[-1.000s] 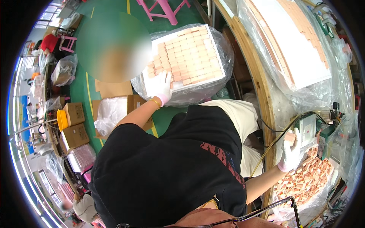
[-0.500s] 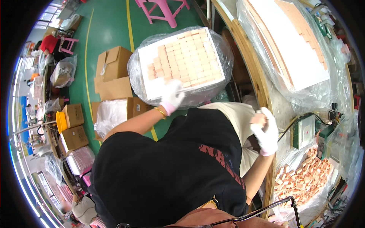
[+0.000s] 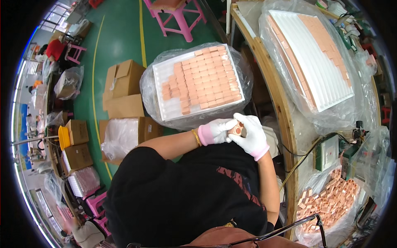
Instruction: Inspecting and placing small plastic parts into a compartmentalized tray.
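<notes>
Bright overall, w/ strip lights (image 3: 20, 190) blown out near the left rim & a pale glow at the window (image 3: 54, 17), upper L. Soft sheen on the green floor (image 3: 120, 41); small glints on the clear plastic (image 3: 147, 89). Deep shadow beneath the bench (image 3: 278, 97), its edge bowed by the fisheye (v. strong bend), corners black. Left hand (image 3: 217, 131) & right hand (image 3: 253, 136) fairly sharp; far-L bkgd soft, detail smeared.

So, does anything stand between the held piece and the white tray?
Nothing visible blocks it: the piece is in the right hand, the left hand against it, and past the fingers only clear plastic fringes the tray's near edge, not covering its top.
</notes>
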`<state>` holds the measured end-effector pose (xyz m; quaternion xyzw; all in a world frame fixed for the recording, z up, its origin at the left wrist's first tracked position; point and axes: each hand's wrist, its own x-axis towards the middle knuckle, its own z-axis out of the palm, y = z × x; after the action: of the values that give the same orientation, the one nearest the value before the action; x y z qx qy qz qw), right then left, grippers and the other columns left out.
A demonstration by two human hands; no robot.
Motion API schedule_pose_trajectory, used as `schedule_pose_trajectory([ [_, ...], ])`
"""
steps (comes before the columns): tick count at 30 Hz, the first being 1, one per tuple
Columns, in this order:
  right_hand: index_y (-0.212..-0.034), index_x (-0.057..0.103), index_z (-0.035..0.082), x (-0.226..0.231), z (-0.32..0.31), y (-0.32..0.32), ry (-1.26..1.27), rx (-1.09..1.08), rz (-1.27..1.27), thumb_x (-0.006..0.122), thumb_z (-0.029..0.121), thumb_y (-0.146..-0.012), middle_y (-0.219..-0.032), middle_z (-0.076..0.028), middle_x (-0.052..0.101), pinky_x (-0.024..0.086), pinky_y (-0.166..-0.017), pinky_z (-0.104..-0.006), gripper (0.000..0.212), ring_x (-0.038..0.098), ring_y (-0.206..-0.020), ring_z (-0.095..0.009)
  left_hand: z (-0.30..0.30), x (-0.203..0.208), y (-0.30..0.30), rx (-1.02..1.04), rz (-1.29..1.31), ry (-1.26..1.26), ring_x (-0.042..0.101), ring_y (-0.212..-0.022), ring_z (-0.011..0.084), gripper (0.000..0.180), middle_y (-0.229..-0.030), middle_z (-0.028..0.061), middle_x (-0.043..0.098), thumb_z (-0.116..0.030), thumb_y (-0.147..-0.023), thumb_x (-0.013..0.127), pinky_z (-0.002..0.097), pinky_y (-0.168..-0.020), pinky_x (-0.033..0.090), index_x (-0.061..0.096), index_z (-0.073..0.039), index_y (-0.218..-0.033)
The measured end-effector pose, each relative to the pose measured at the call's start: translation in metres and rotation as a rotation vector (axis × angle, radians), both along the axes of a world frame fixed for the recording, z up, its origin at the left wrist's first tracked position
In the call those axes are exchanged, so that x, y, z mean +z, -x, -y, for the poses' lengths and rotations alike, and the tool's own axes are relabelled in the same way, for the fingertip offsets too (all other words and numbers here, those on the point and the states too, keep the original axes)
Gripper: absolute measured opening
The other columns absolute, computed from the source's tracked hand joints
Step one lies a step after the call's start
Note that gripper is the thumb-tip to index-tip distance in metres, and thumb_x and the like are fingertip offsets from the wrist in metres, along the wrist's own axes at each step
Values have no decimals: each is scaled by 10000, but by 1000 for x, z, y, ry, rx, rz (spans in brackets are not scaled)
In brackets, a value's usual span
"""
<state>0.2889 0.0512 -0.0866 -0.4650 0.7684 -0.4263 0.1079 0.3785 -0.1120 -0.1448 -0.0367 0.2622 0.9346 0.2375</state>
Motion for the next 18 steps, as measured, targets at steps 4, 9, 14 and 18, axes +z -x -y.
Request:
schedule_pose_trajectory([
  [4,-1209,539,66,-8,17,-3,-28,2,-39,765,200,-653,-1159,-137,563,429,-901,-403,614,535,-1034,-327,17,-20,-8,45,65,24,577,-866,85,456,-1105,26,579,-395,-964,463,201,-642,473,453,-80,-1293],
  [9,-1241,512,70,-6,23,-6,-94,14,-97,766,286,-676,-1233,-151,509,433,-903,-411,655,516,-1093,-337,40,-25,-8,350,218,424,587,-849,145,324,-1075,34,590,-284,-946,544,270,-666,493,525,-80,-1197],
  [14,-1212,529,40,-13,5,-1,-20,-114,-19,758,196,-695,-1172,-187,542,439,-925,-409,586,527,-1088,-360,203,-57,56,613,401,1473,579,-721,126,406,-772,37,627,-393,-847,660,260,-651,475,615,-23,-1010],
  [18,-1204,527,21,-14,-7,0,-27,-202,80,738,112,-709,-1159,-197,544,443,-926,-398,546,529,-1081,-368,286,-79,108,956,229,1649,582,-743,131,482,-833,41,658,-433,-820,662,273,-700,474,629,-9,-1046],
])
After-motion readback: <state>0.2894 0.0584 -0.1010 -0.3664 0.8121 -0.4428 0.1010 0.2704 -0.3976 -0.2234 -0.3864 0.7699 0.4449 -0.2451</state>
